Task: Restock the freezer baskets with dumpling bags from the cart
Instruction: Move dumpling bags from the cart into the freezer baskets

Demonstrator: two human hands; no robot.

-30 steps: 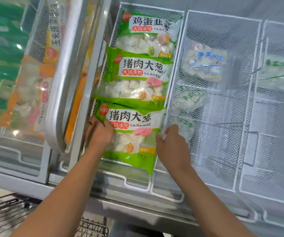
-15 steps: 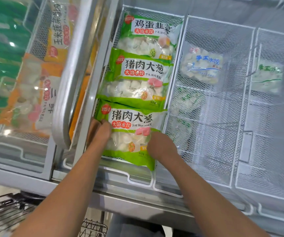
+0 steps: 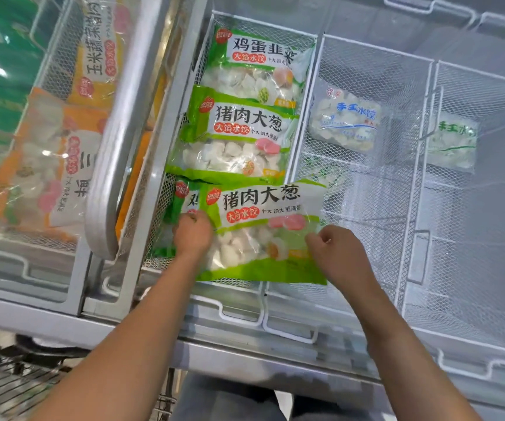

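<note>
Your left hand (image 3: 193,233) grips the left edge of a green-and-clear plastic dumpling bag (image 3: 263,232) with black characters on a white band, fingers curled round it, while your right hand (image 3: 335,250) pinches the same bag's right side near its lower corner. The bag is held at the near end of the white wire-mesh freezer basket (image 3: 263,27), slanted so that its right end overhangs the divider into the neighbouring white mesh basket (image 3: 376,48). Under its left edge another green bag (image 3: 184,197) shows in part. Beyond it in the same basket lie a matching green pork-and-scallion bag (image 3: 236,138) and, at the far end, a green egg-and-chive bag (image 3: 257,65), each overlapping the next. The neighbouring basket holds a small clear bag with blue lettering (image 3: 347,121) against its far wall; the basket to the right of that one holds a small clear bag with green lettering (image 3: 453,144). To the left, behind the slid glass lid with its grey metal frame (image 3: 123,123), orange dumpling bags (image 3: 41,165) lie under glass. A dark wire cart (image 3: 11,384) stands at the lower left.
</note>
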